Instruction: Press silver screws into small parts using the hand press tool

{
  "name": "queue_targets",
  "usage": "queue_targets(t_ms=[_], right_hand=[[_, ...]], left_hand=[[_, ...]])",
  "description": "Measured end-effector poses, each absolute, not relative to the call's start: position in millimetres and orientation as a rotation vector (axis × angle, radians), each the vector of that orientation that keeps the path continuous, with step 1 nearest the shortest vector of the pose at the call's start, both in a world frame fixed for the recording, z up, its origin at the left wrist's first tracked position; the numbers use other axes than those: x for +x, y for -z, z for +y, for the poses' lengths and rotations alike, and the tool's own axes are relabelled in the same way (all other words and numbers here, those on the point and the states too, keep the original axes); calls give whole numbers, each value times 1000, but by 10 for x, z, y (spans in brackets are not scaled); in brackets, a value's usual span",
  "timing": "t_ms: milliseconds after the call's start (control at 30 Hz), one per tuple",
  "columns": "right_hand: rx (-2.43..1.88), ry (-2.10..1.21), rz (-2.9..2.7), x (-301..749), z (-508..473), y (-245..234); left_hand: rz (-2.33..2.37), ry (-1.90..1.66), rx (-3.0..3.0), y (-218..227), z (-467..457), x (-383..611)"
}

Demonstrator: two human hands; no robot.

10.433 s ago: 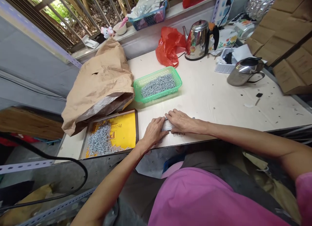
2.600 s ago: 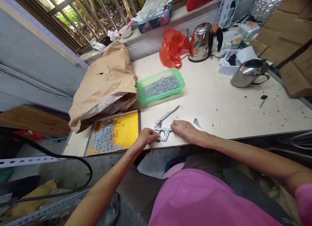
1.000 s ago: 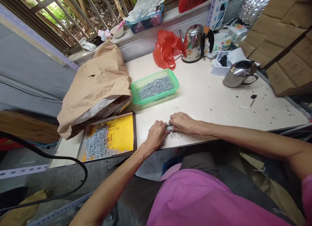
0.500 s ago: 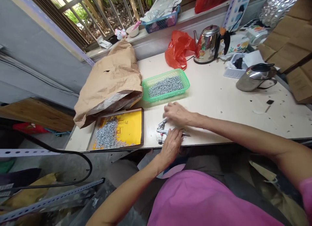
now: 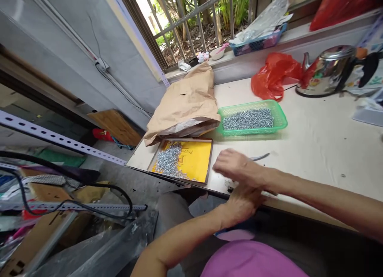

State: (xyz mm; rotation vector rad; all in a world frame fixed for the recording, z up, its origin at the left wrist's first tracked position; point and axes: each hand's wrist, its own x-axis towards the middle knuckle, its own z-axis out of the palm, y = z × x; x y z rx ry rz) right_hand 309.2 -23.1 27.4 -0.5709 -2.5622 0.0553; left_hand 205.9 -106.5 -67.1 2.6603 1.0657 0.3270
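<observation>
Pliers (image 5: 259, 157) sit near the table's (image 5: 320, 149) front edge in the head view, mostly hidden behind the hands. The right hand (image 5: 230, 164), blurred, overlaps the left hand (image 5: 243, 201); whether either grips, I cannot tell. Being metal, they should feel stiff, sturdy, perhaps slick: best held by the handles.

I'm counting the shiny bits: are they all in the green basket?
No, one pile of shiny bits is in the green basket, but another pile lies in the yellow-bottomed tray.
</observation>
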Motion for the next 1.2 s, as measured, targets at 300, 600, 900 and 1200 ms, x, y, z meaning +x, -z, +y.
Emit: queue_targets(t_ms=[300,600,900,1200], right_hand=[[-1447,331,-2245,4202,631,-337],[-1284,28,-2367,4151,194,446],[-1235,-53,-2340,3985,-72,347],[-1307,-228,-2276,4226,-479,448]], left_hand=[[2347,-365,2343,164,-102,275],[2481,-91,2025,330,139,-122],[2085,-5,2336,491,90,611],[2049,-59,2615,236,-186,326]])
